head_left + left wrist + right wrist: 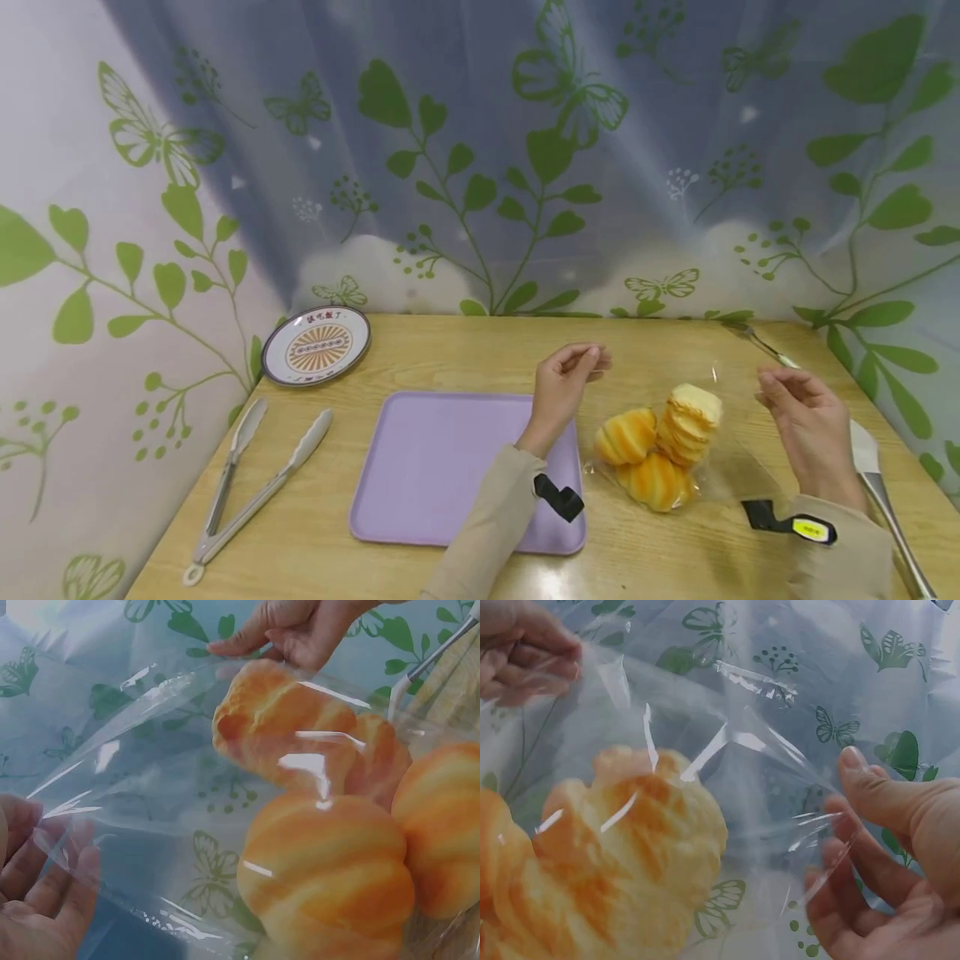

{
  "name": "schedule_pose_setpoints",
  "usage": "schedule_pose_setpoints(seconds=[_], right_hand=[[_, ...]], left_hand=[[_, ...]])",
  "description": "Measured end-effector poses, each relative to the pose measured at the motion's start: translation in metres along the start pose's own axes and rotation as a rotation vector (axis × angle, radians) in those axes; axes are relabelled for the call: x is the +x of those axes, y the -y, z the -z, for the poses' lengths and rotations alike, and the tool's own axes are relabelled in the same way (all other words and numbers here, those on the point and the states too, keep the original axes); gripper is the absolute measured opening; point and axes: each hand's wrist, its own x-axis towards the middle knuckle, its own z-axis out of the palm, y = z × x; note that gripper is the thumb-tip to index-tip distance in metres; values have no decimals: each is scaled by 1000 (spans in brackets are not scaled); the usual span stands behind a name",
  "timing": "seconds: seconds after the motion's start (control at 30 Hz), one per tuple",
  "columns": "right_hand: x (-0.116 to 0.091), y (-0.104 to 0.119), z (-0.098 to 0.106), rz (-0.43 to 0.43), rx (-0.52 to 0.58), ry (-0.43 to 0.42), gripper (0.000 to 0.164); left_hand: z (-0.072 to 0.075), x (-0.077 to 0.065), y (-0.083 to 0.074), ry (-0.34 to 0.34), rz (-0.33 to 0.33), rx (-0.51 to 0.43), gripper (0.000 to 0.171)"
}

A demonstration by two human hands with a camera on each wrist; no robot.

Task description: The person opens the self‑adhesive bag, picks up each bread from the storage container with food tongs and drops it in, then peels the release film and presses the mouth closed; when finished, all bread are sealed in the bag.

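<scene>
A clear plastic bag (pixel 742 471) holds three golden bread pieces: one bread (pixel 626 436) at the left, a striped one (pixel 657 482) in front, and a taller, paler-topped one (pixel 690 417). My left hand (pixel 566 383) grips one side of the bag's upper edge, above the purple tray. Opposite it, my right hand (pixel 810 417) holds the other side, with the film reaching its fingers (pixel 840 810). Between the hands the film (pixel 150 772) is stretched taut, and the bread (pixel 330 862) shows through it from the left wrist.
A purple tray (pixel 442 467) lies left of the bag. Farther left are spread metal tongs (pixel 247 492) and a round patterned plate (pixel 317 346). On the right are a fork (pixel 765 342) and a long-handled spatula (pixel 866 450). A leaf-patterned curtain (pixel 480 167) hangs behind the wooden table.
</scene>
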Motion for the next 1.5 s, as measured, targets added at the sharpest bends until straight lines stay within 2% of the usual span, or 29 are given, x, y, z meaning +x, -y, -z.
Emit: schedule_pose_setpoints(seconds=[0.13, 0.2, 0.3, 0.37, 0.53, 0.7, 0.93, 1.17, 1.33, 1.5], right_hand=[[1, -2, 0, 19, -21, 89, 21], [1, -4, 0, 27, -35, 142, 25], [1, -7, 1, 44, -68, 179, 32], [1, -7, 1, 50, -77, 181, 33], [-1, -6, -2, 58, -82, 122, 28], [-1, -5, -3, 60, -84, 98, 29], [0, -6, -5, 61, -12, 140, 32], [3, -6, -6, 37, 93, 198, 35], [4, -6, -5, -4, 211, 248, 40], [3, -6, -6, -42, 207, 188, 34]], left_hand=[[5, 1, 0, 31, -2, 18, 29], [6, 1, 0, 52, -9, 34, 30], [7, 2, 0, 94, -29, 38, 31], [7, 2, 0, 114, -42, 38, 30], [10, 2, -1, 136, -70, 28, 29], [15, 2, -2, 156, -68, 15, 27], [19, 2, -3, 174, -54, -4, 26], [21, 4, -3, 192, -83, -6, 18], [25, 4, -5, 218, -96, 53, 14], [29, -1, -8, 274, -119, 119, 12]])
